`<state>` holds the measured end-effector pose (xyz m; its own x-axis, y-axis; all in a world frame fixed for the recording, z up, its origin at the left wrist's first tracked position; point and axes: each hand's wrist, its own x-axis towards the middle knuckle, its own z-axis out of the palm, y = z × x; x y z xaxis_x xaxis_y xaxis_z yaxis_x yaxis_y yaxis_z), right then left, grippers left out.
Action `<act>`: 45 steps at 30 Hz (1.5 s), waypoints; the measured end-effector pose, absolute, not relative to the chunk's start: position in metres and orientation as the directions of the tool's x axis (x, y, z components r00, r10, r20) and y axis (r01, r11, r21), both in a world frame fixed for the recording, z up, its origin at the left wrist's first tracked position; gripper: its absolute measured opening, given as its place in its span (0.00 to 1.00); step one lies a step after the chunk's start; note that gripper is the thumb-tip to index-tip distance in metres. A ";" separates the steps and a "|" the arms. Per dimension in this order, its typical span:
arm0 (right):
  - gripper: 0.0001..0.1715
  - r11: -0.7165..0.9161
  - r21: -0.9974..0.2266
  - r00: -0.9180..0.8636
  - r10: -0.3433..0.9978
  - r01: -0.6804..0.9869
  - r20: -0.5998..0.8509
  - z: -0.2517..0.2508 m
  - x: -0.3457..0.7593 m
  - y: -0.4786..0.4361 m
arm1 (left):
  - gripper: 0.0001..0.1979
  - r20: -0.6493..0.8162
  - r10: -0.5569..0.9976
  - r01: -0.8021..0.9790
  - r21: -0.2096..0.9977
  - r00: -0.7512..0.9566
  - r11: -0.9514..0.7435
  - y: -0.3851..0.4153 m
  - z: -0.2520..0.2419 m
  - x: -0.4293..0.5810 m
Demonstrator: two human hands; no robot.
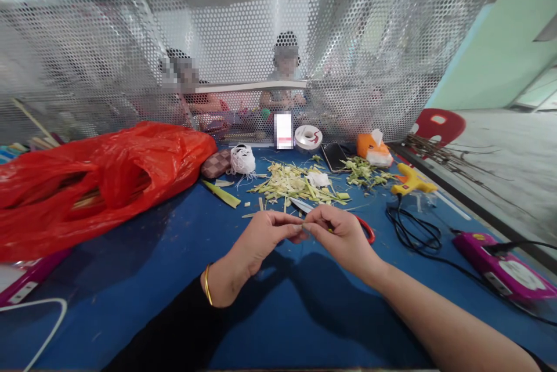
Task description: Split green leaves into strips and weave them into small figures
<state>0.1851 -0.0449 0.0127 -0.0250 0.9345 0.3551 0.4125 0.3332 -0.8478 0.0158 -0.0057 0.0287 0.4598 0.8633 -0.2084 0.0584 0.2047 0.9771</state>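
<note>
Over the near middle of the blue table, my left hand (270,235) and my right hand (339,235) meet fingertip to fingertip. Both are closed in a pinch. What they hold between the tips is too small to make out; a hint of yellow-green shows by the right fingers. Partly hidden behind my right hand lies a pair of scissors (301,205), its blades pointing away and its red handle showing to the right. Just beyond the hands spreads a heap of pale green and yellow plant scraps (287,180), with a crumpled white tissue (318,179) on it.
Left are a red plastic bag (174,145), a checked pouch (216,164) and white string (242,160). At the back stand a ribbon roll (308,137), phone (335,157) and tissue pack (374,148). Right lie a yellow glue gun (413,181) and purple power strip (500,267). People sit behind a perforated screen (235,29).
</note>
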 end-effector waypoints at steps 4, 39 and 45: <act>0.07 0.349 -0.829 -0.061 0.931 0.438 0.360 0.011 0.187 -0.044 | 0.06 -0.221 0.844 0.048 0.973 0.489 0.227 -0.003 0.025 0.015; 0.12 0.094 0.090 -0.130 0.661 0.992 0.739 0.026 0.238 -0.024 | 0.16 -0.393 0.904 -0.280 0.860 0.166 0.426 -0.042 0.009 0.008; 0.12 0.117 -0.236 0.128 0.574 0.965 0.809 0.022 0.248 -0.020 | 0.16 -0.405 0.899 -0.292 0.851 0.165 0.437 -0.052 0.005 0.007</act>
<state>0.2484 -0.0198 0.0222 0.1275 0.5745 0.8085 0.9648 0.1173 -0.2356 0.0068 -0.0516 0.0046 0.1651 0.8991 -0.4054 -0.2924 0.4372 0.8505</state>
